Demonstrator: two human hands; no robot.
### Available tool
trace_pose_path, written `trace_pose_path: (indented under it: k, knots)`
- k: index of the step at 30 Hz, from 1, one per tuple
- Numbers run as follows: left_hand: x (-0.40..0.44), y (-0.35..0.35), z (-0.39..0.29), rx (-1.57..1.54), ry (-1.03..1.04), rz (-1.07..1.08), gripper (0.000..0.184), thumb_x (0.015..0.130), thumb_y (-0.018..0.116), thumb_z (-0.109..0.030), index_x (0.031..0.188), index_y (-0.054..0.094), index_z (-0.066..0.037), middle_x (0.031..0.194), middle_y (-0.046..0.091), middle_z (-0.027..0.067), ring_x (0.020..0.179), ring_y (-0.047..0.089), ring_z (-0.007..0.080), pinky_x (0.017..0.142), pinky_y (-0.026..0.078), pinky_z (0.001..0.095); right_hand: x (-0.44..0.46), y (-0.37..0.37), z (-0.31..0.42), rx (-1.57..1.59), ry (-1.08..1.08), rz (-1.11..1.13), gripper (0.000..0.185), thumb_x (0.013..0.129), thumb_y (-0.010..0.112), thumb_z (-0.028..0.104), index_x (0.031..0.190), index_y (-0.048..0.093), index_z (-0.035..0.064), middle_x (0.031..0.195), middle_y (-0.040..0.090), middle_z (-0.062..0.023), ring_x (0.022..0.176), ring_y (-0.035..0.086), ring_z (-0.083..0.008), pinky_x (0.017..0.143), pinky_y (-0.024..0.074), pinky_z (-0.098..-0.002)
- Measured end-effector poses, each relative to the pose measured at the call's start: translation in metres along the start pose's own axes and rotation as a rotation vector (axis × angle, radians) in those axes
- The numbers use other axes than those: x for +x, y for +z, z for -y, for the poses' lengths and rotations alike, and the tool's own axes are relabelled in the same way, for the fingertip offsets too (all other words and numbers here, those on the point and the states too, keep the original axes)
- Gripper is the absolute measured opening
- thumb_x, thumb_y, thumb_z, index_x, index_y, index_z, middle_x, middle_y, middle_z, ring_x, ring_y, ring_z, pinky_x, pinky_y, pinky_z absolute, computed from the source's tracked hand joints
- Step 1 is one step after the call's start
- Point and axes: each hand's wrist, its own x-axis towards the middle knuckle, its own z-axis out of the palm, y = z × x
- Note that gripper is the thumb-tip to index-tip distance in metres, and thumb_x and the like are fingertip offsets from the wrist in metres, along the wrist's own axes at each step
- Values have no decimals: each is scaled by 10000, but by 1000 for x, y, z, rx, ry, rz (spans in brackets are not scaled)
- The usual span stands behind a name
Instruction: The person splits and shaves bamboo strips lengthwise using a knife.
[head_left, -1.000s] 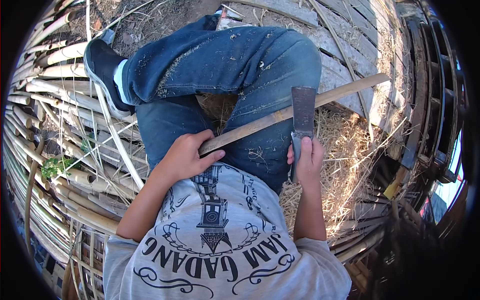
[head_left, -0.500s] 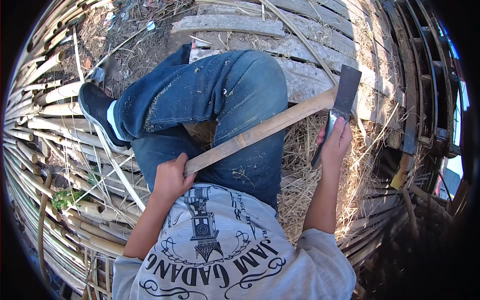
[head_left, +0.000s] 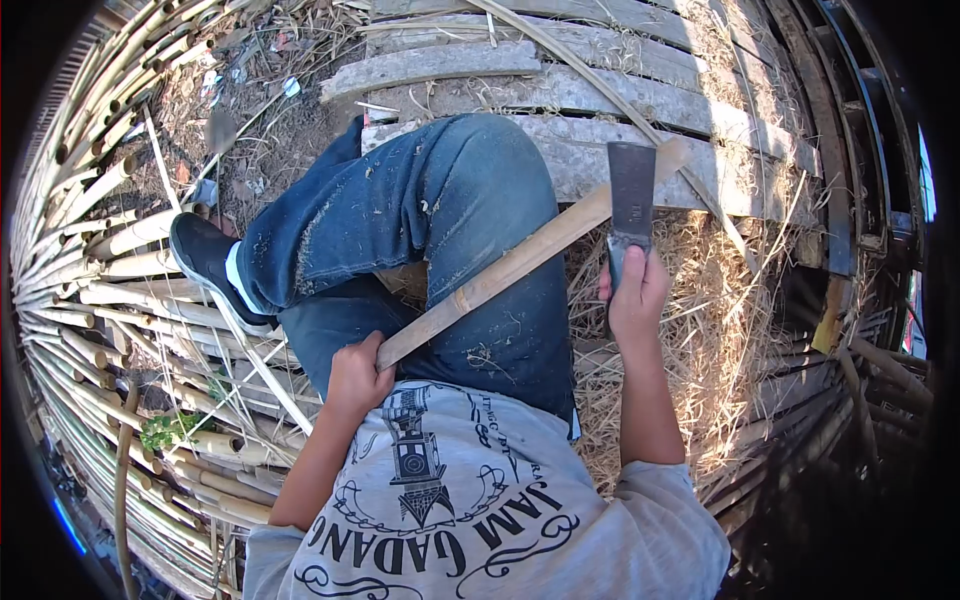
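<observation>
My left hand (head_left: 358, 375) is closed around the near end of a split bamboo strip (head_left: 500, 275). The strip runs diagonally across my jeans (head_left: 400, 215) and past my raised knee, up to the right. In my right hand (head_left: 637, 295) is a machete (head_left: 631, 190), gripped by its handle with the thumb along the top. Its dark, broad, square-ended blade points away from me and overlaps the far part of the strip. Whether blade and strip touch, I cannot tell.
Many bamboo poles (head_left: 110, 345) are stacked along the left. Weathered wooden slats (head_left: 590, 90) lie ahead, with a loose thin strip (head_left: 570, 50) across them. Bamboo shavings (head_left: 690, 350) cover the ground on the right, beside stacked pallets (head_left: 850, 150).
The machete has moved left, its blade now upright over the strip instead of at the strip's far end. My left hand still grips the strip. The view has shifted slightly.
</observation>
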Motion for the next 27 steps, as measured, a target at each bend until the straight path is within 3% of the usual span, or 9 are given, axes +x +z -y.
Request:
trace_pose_path:
  k: [3, 5, 7, 8, 14, 17, 19, 22, 27]
  knots:
    - [1, 3, -1, -2, 8, -10, 156, 708, 608, -126, 798, 562, -7, 659, 586, 235, 650, 593, 432, 586, 471, 480, 7, 3, 2, 39, -21, -106, 259, 944, 533, 226, 867, 537, -21, 500, 449, -90, 435, 514, -188, 449, 393, -340]
    - [3, 0, -6, -4, -15, -8, 129, 711, 607, -125, 765, 565, -16, 656, 578, 239, 652, 590, 436, 586, 469, 482, -7, 4, -10, -138, -103, 69, 240, 925, 569, 223, 844, 543, -2, 505, 463, -106, 443, 540, -231, 451, 400, -354]
    - [4, 0, -5, -9, -11, -7, 128, 714, 606, -122, 764, 562, -13, 652, 576, 241, 652, 586, 440, 585, 466, 483, -30, 14, -2, -380, -265, 270, 271, 848, 683, 258, 797, 548, 28, 528, 501, -124, 497, 567, -333, 457, 417, -374]
    - [3, 1, -4, -19, -19, 5, 127, 716, 605, -121, 763, 560, -12, 653, 576, 242, 654, 585, 442, 582, 465, 481, -44, 22, -7, -412, -269, 280, 304, 830, 706, 291, 783, 543, 38, 528, 511, -113, 500, 580, -314, 463, 434, -381]
    - [5, 0, -9, -30, -28, 6, 139, 744, 606, -120, 796, 538, -11, 663, 580, 248, 665, 589, 443, 574, 467, 460, -53, 26, -5, -356, -237, 149, 304, 838, 696, 311, 767, 542, 59, 537, 537, -108, 514, 594, -311, 465, 448, -393]
    - [3, -5, -11, -21, -26, 28, 206, 770, 656, -175, 826, 534, -20, 655, 592, 225, 649, 608, 424, 565, 471, 446, -48, 20, -1, -304, -245, 190, 317, 852, 675, 330, 755, 557, 52, 546, 551, -118, 529, 599, -327, 476, 452, -397]
    - [1, -6, -17, -42, -1, 4, 276, 774, 712, -231, 836, 540, -25, 634, 595, 197, 596, 609, 397, 543, 468, 418, -43, 11, 4, -287, -198, 347, 357, 861, 653, 368, 736, 570, 43, 562, 570, -133, 544, 600, -349, 501, 461, -411]
    - [-2, -3, -15, -67, -41, -33, 264, 765, 718, -209, 838, 547, -22, 611, 586, 182, 555, 582, 382, 523, 458, 388, -37, -2, 14, -269, -216, 445, 400, 862, 640, 404, 719, 573, 37, 572, 578, -145, 557, 599, -365, 524, 464, -427]
    - [2, 0, -17, -11, 3, 16, 232, 775, 695, -176, 713, 565, 7, 607, 541, 218, 518, 542, 370, 510, 431, 381, -52, -18, 5, -287, -167, 391, 416, 858, 637, 426, 723, 573, 38, 575, 577, -150, 575, 607, -365, 537, 468, -434]
